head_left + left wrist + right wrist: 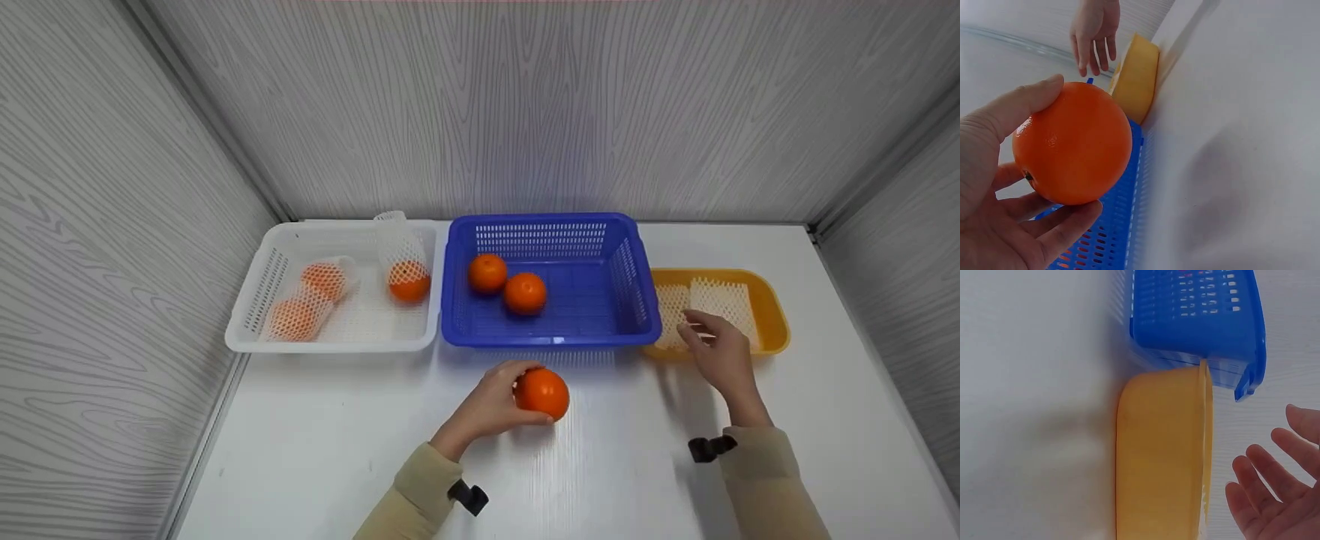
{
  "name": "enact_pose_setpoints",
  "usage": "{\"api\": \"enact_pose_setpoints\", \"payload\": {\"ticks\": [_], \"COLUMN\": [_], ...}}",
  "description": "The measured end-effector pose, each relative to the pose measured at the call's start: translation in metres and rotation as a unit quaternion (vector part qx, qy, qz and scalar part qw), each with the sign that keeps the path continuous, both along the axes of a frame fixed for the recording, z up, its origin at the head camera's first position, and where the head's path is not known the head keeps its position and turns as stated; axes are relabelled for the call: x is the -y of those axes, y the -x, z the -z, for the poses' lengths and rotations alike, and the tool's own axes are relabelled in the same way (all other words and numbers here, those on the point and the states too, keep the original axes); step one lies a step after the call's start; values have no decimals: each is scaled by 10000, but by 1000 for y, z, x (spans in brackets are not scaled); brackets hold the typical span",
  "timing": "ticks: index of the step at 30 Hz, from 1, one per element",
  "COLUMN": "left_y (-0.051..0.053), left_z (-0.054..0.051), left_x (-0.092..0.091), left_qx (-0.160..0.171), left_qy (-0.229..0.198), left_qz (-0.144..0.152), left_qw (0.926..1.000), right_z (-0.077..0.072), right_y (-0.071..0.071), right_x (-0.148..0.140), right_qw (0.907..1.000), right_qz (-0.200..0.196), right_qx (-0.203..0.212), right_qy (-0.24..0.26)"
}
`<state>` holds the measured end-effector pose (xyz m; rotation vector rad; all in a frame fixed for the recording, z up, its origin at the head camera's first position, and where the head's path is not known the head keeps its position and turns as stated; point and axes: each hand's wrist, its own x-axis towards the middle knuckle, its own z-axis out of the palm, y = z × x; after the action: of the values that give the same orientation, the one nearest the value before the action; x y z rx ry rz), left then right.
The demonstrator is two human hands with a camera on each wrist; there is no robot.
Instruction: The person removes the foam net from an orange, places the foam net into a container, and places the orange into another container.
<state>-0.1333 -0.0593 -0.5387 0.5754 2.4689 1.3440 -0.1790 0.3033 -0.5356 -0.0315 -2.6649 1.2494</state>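
Walls: gray with wavy wood lines, at the back and on both sides.
Tabletop: white and a bit shiny, with the baskets and tray on it.
Blue basket: in the middle, with little holes in its sides.
White basket: on the left, right beside the blue basket.
Yellow tray: on the right, just beside the blue basket.
Sleeves: tan, one on each arm.
Left grip: thumb and fingers clamped around the held orange.
Right grip: over the yellow tray, its fingers loose, a little bent and apart.
Foam nets: white; some lie in the yellow tray, others go around the wrapped oranges.
Held orange: round and shiny, in the left grip, above the tabletop and in front of the blue basket.
Wrapped oranges: three in the white basket, two on the left and one on the right with its net sticking up.
Plain oranges: two, close together in the left part of the blue basket.
Black bits: one by each cuff.
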Motion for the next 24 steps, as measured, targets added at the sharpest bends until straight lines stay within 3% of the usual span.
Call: {"api": "enact_pose_setpoints", "payload": {"ticks": [6,11,19,24], "left_y": [8,20,52,73], "left_z": [-19,-35,-62,-79], "left_x": [7,14,31,39], "left_qx": [-241,-440,-868,-804], "left_qy": [-127,-150,-30,219], "left_qz": [-50,-138,-353,-566], "left_qw": [9996,9988,9956,9949], "right_z": [-3,-2,1,2], "right_y": [-1,1,4,6], "right_x": [12,20,27,29], "right_qw": [9998,9991,9991,9992], "right_qz": [-181,-378,-397,-340], "right_qx": [64,152,16,99], "right_qy": [49,125,161,210]}}
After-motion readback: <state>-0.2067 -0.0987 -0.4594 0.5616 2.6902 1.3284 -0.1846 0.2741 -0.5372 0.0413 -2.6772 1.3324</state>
